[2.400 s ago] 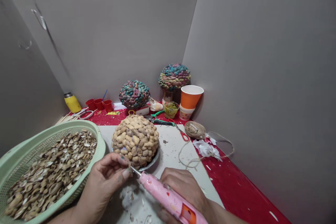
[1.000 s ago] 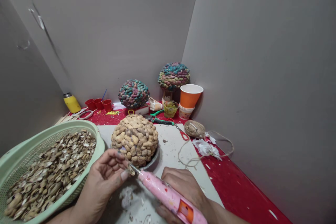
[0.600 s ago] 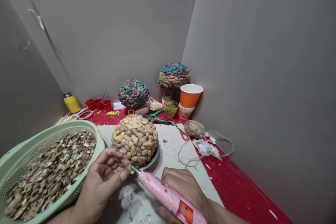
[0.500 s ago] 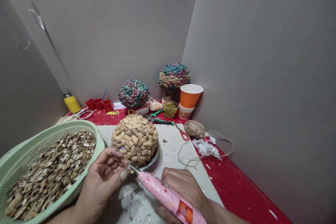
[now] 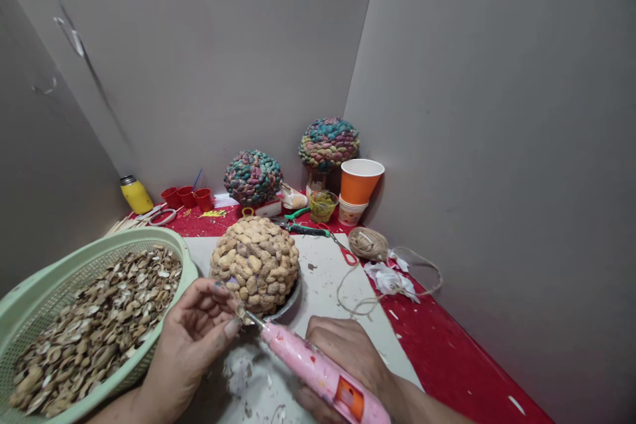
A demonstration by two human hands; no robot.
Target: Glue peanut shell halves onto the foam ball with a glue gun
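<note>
My right hand (image 5: 348,351) is wrapped round a pink glue gun (image 5: 313,361), its metal nozzle pointing up and left. Between the thumb and fingers of my left hand (image 5: 199,338) is a small peanut shell (image 5: 243,315), pinched right at the nozzle's tip; the fingers partly cover it. Just behind the shell stands a ball covered in peanut shells (image 5: 256,265), with purple showing in a few gaps. The ball rests in a shallow metal dish (image 5: 293,298). Left of my hand is a green plastic basket (image 5: 186,258) holding many loose shell halves (image 5: 99,324).
Behind the ball lie green-handled pliers (image 5: 308,230) and red-handled scissors (image 5: 348,255). A twine ball (image 5: 368,244) trails a loose strand at right. Further back stand coloured shell balls (image 5: 253,177), an orange paper cup (image 5: 358,185), red cups (image 5: 187,197) and a yellow bottle (image 5: 136,196).
Almost nothing differs. My hands, the glue gun and the shell at its tip stay nearly in the same place.
</note>
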